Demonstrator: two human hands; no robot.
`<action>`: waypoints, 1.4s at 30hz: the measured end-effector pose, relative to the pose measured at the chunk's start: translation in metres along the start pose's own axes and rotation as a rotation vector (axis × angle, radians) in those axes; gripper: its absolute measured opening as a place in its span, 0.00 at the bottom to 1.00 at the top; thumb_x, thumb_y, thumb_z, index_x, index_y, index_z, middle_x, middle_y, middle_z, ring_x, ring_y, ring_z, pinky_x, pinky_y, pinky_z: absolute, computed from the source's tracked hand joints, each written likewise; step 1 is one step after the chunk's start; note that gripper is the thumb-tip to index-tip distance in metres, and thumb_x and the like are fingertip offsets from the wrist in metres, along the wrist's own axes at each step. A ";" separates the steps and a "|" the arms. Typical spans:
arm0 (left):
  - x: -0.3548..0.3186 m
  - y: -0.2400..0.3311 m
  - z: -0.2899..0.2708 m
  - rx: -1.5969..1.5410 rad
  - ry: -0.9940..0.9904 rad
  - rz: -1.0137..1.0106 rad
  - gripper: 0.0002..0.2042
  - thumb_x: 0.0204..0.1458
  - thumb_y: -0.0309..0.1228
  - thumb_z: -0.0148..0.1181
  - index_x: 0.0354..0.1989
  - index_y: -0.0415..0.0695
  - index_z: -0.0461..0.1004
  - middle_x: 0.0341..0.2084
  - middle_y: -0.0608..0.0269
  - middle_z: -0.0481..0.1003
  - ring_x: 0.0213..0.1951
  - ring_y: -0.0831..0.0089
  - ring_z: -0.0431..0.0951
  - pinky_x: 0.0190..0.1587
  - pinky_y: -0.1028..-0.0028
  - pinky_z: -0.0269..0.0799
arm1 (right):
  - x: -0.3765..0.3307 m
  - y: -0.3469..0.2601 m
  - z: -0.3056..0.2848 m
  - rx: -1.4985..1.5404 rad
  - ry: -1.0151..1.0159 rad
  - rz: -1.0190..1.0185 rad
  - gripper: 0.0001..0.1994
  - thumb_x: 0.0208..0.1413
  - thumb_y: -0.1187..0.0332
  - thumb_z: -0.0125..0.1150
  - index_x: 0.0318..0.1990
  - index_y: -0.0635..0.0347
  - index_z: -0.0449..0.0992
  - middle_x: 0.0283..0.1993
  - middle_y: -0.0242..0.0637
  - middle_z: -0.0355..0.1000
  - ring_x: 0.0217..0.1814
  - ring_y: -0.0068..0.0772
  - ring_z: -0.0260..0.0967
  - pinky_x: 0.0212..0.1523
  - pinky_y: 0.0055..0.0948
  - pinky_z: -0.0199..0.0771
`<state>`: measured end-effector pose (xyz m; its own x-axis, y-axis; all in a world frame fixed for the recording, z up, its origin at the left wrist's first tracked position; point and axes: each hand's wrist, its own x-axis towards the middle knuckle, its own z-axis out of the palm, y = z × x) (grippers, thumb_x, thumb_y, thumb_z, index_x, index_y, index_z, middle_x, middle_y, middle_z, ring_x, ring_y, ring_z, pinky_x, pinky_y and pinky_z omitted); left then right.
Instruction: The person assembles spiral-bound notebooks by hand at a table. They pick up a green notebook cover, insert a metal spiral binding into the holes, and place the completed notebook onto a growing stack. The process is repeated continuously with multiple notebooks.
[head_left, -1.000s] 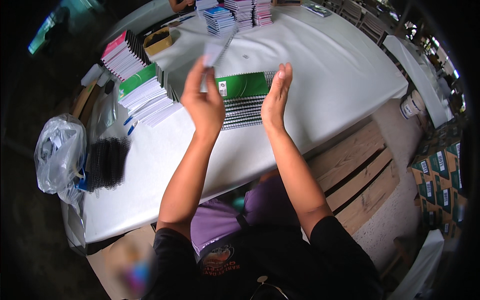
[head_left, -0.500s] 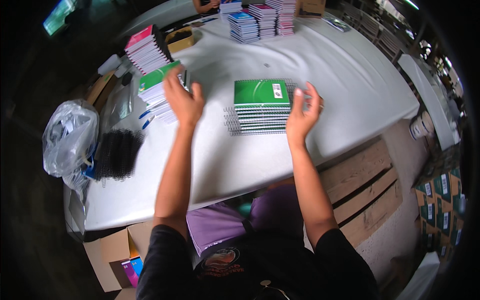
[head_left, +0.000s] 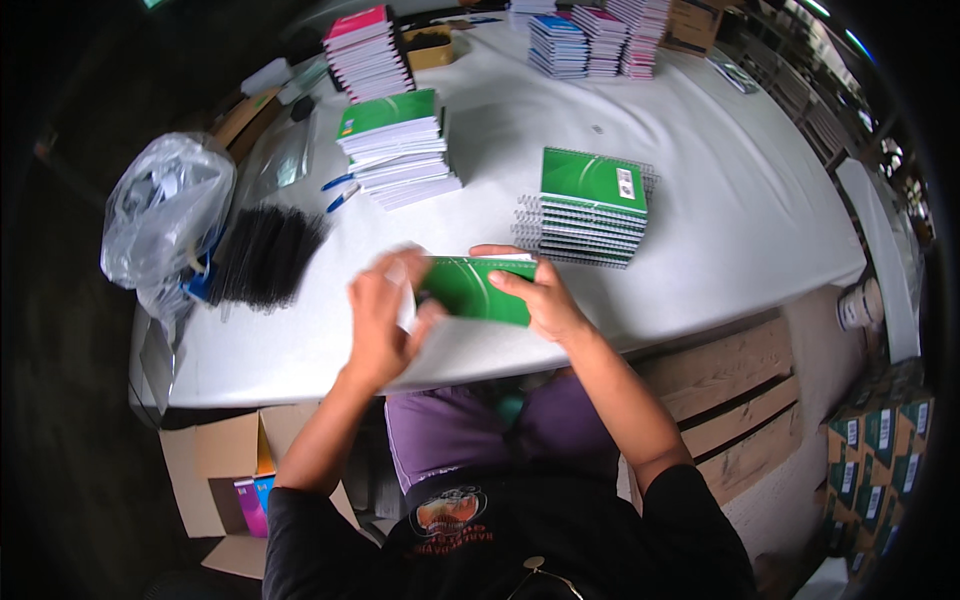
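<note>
A green-covered notebook [head_left: 470,287] is held above the table's near edge, a row of punched holes along its far side and no spiral visible in it. My right hand [head_left: 547,302] is closed on its right end, thumb on the cover. Blurred by motion, my left hand [head_left: 385,312] is at the notebook's left end, and its grip cannot be made out. Beyond them sits a stack of spiral-bound green notebooks [head_left: 592,182]. To the left rises a pile of unbound green notebooks [head_left: 395,140], with two blue pens [head_left: 341,196] beside it. Black spiral coils [head_left: 268,257] lie further left.
A clear plastic bag [head_left: 168,205] sits at the left edge. Pink [head_left: 368,55] and blue notebook stacks [head_left: 558,47] stand farther back, near a yellow tray [head_left: 428,47]. Below the table are an open cardboard box [head_left: 225,447] and a wooden pallet [head_left: 725,375].
My right hand has come from beside the bound stack to the near edge and holds a green notebook. My left hand has come back from the unbound pile. The view has shifted left.
</note>
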<state>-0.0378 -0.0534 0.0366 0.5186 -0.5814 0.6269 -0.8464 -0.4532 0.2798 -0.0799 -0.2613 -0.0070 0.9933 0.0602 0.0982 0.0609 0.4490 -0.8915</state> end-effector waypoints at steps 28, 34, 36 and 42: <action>-0.018 -0.079 -0.006 -0.667 -0.322 -0.452 0.15 0.58 0.39 0.43 0.38 0.38 0.67 0.24 0.64 0.66 0.27 0.78 0.62 0.34 0.77 0.63 | 0.000 0.037 -0.014 -0.477 0.032 -0.284 0.13 0.51 0.78 0.55 0.45 0.65 0.73 0.43 0.33 0.73 0.44 0.19 0.66 0.48 0.21 0.66; -0.018 -0.060 0.013 -0.643 -0.380 -0.606 0.17 0.59 0.43 0.44 0.29 0.40 0.68 0.19 0.69 0.62 0.24 0.81 0.59 0.29 0.80 0.58 | -0.001 0.038 -0.015 -0.471 0.024 -0.274 0.13 0.51 0.79 0.55 0.46 0.63 0.73 0.44 0.34 0.73 0.44 0.19 0.67 0.48 0.21 0.66; -0.016 -0.063 0.013 -0.648 -0.412 -0.634 0.18 0.58 0.45 0.45 0.27 0.40 0.68 0.18 0.70 0.62 0.22 0.83 0.58 0.27 0.81 0.57 | -0.002 0.037 -0.015 -0.481 0.022 -0.260 0.13 0.51 0.78 0.55 0.46 0.62 0.74 0.44 0.33 0.74 0.44 0.19 0.67 0.48 0.20 0.66; -0.004 -0.062 0.004 -0.711 -0.502 -0.753 0.16 0.57 0.42 0.49 0.27 0.41 0.70 0.16 0.71 0.63 0.19 0.84 0.58 0.25 0.83 0.56 | -0.003 0.036 -0.015 -0.474 0.002 -0.238 0.12 0.51 0.76 0.57 0.45 0.63 0.74 0.44 0.35 0.74 0.45 0.21 0.67 0.49 0.21 0.66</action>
<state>0.0133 -0.0260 0.0141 0.7767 -0.6009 -0.1890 -0.0958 -0.4092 0.9074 -0.0791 -0.2585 -0.0454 0.9469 0.0036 0.3214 0.3214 -0.0028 -0.9469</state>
